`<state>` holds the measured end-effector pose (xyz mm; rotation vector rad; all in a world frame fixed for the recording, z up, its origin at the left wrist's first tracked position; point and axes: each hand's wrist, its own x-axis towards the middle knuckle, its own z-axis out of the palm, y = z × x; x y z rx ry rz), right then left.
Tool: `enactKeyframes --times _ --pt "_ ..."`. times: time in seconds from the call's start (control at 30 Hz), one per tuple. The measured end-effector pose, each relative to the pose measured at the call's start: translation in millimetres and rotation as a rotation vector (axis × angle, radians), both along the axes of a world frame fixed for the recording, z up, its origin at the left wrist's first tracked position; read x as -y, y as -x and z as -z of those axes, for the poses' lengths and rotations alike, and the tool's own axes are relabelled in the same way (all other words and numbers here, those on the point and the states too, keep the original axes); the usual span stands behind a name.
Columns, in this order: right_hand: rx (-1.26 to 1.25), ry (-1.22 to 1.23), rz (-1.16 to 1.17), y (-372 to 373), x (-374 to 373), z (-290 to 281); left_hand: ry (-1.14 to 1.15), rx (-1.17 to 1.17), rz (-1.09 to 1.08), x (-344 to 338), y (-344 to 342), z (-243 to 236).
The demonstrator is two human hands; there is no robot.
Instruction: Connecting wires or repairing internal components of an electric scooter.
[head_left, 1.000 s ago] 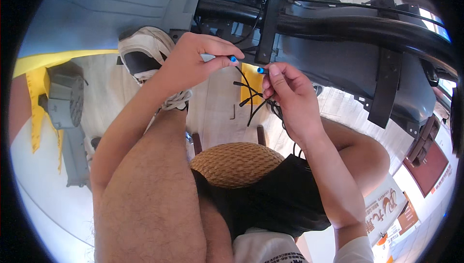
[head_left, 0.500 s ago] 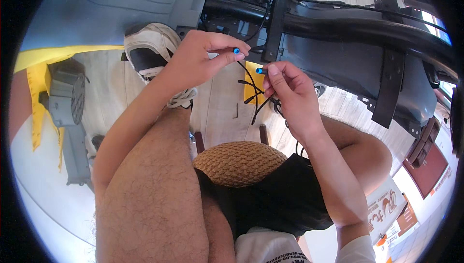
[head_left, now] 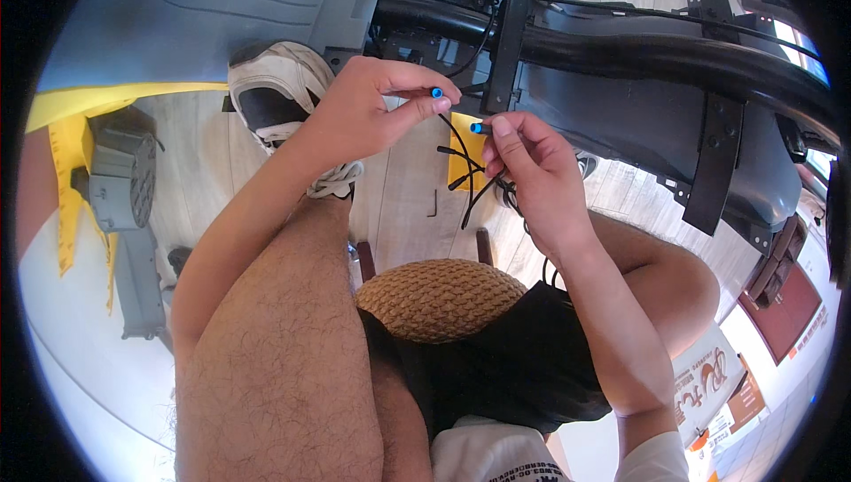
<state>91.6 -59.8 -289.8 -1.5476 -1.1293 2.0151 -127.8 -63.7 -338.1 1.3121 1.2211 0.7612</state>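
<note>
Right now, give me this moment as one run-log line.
left hand: pinching blue-ended connector | right hand: holding second blue-ended connector | contact: connector ends apart | floor: dark L-shaped rod

I saw the left of two head-worn cameras look steeply down past the wearer's shirt [head_left: 483,451] at the left hand [head_left: 377,105] and right hand [head_left: 536,167], close below. Its wide, round view bent straight edges and reached from the near stool [head_left: 439,300] to the far black pipe [head_left: 651,50].
</note>
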Motion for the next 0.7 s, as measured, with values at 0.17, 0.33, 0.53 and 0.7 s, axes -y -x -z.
enactKeyframes --times 0.17,0.33,0.53,0.7 --pt "-0.002 -0.006 -0.001 -0.1 -0.7 -0.3 -0.02 0.051 -0.016 0.7 -1.2 2.9" --pt "-0.002 -0.013 -0.006 -1.4 -1.0 0.7 -0.036 0.035 -0.002 0.0 -0.2 1.2" --pt "0.013 -0.015 -0.01 -1.3 -0.8 0.8 -0.024 0.021 0.018 0.0 0.6 1.0" --pt "0.014 -0.012 -0.005 -1.3 -0.9 1.0 -0.027 0.046 0.025 -0.5 1.8 -1.0"
